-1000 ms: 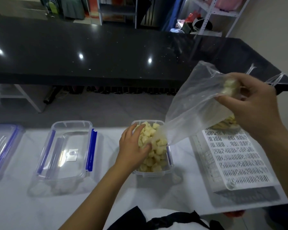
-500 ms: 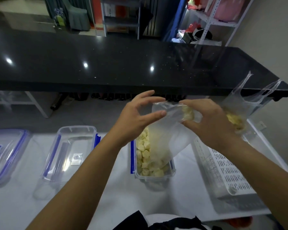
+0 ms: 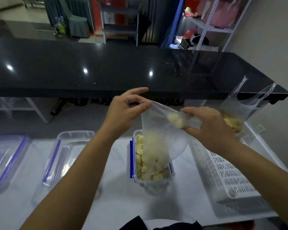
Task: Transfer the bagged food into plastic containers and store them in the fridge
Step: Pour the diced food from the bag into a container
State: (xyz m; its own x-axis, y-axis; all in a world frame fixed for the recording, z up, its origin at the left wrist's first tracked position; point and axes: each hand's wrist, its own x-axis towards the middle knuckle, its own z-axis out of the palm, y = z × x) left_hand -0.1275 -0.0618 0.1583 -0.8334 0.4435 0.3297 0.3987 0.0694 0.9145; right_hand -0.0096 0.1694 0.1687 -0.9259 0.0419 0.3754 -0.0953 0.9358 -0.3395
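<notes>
A clear plastic bag (image 3: 158, 138) is held up above an open plastic container (image 3: 152, 165) that stands on the white worktop (image 3: 115, 196). The bag's upper left corner is pinched by the left hand (image 3: 125, 110), its grip narrow between thumb and a bent finger while the index finger is stretched out straight. The bag's other top corner is gripped by the right hand (image 3: 208, 127), fingers curled round bunched plastic in which a few pale food pieces (image 3: 175, 120) are caught. The bag's lower end hangs into the container, which is heaped with pale yellow chunks (image 3: 140, 151). A second, empty container (image 3: 68, 155) is seen to the left, well apart, with a blue-edged lid (image 3: 5, 160) beyond it. A white slotted basket (image 3: 226, 173) lies just right of the filled container, and another bag of yellow food (image 3: 234, 120) stands at its far end. A black counter (image 3: 106, 70) runs behind.
</notes>
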